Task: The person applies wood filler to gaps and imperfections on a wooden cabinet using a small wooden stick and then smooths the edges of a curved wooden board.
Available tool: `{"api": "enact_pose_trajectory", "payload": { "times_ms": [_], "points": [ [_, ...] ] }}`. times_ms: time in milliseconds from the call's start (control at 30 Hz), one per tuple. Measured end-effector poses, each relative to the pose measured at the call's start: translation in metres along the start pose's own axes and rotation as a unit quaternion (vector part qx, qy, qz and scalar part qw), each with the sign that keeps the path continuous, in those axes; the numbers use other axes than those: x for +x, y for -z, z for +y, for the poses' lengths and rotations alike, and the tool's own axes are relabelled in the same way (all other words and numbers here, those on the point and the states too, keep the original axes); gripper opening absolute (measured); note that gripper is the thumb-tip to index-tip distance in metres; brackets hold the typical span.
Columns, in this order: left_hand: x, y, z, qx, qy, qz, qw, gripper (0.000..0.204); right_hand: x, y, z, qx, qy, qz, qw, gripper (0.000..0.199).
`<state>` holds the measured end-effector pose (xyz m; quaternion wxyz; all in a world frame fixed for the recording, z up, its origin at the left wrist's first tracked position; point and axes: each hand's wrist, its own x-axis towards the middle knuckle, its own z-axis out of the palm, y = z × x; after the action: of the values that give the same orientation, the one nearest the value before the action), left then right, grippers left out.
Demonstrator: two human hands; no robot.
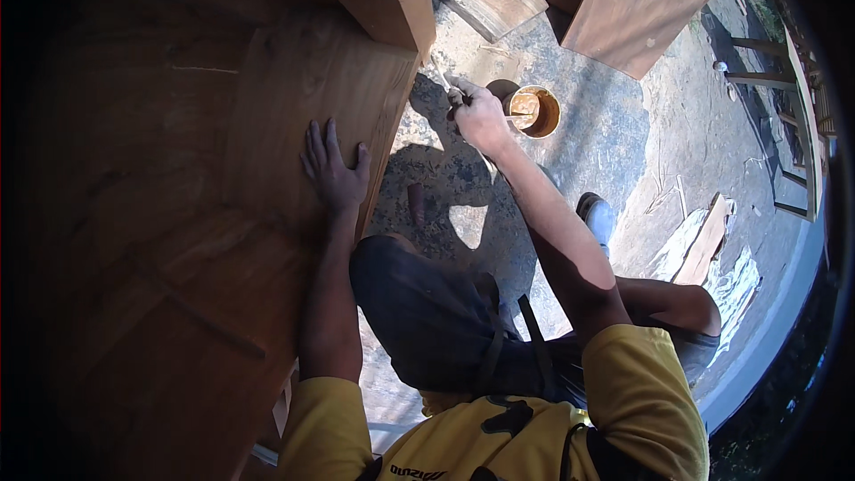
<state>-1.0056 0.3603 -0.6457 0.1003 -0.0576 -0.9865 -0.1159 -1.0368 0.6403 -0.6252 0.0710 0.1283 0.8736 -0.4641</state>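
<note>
Mottled grey floor (579,178), partly sunlit, lies beneath our right hand (481,118), its fingers clamped around a thin, pale, stick-like tool (440,72) near the edge of a brown wooden panel (294,80).
Left of that grip, our left hand (337,167) rests flat with fingers apart on the panel; just right stands a round container (549,112), orange-brown inside. We judge light, even strokes best, left palm bracing the wood; whether the tip touches, we cannot tell.

Slim tool (441,74) beside wooden panel (294,80)
</note>
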Motion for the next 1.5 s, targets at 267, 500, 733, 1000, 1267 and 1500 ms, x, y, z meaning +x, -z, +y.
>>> {"api": "enact_pose_trajectory", "payload": {
  "times_ms": [267,500,733,1000,1267,1500],
  "points": [
    [-0.006,-0.001,-0.005,0.008,-0.017,0.0,1.0,0.071,0.0,-0.053,-0.022,0.42,-0.161,-0.005,0.893,0.041],
    [-0.009,0.001,-0.011,0.013,-0.003,-0.007,1.0,0.071,-0.005,-0.059,0.0,0.436,-0.125,-0.064,0.889,0.041],
    [-0.007,-0.001,-0.013,0.003,-0.002,0.004,1.0,0.071,-0.021,-0.035,-0.022,0.111,0.05,-0.014,0.992,0.043],
    [-0.006,0.0,-0.011,-0.008,-0.003,0.013,1.0,0.072,0.026,-0.005,-0.076,-0.38,0.216,-0.113,0.892,0.031],
    [-0.007,0.001,-0.01,-0.01,0.025,0.001,1.0,0.073,0.057,0.026,-0.097,-0.421,0.228,-0.156,0.864,0.02],
    [-0.009,0.001,-0.012,-0.015,0.027,0.003,1.0,0.075,0.028,0.017,-0.057,-0.411,0.274,-0.074,0.866,0.056]
  ]
}}
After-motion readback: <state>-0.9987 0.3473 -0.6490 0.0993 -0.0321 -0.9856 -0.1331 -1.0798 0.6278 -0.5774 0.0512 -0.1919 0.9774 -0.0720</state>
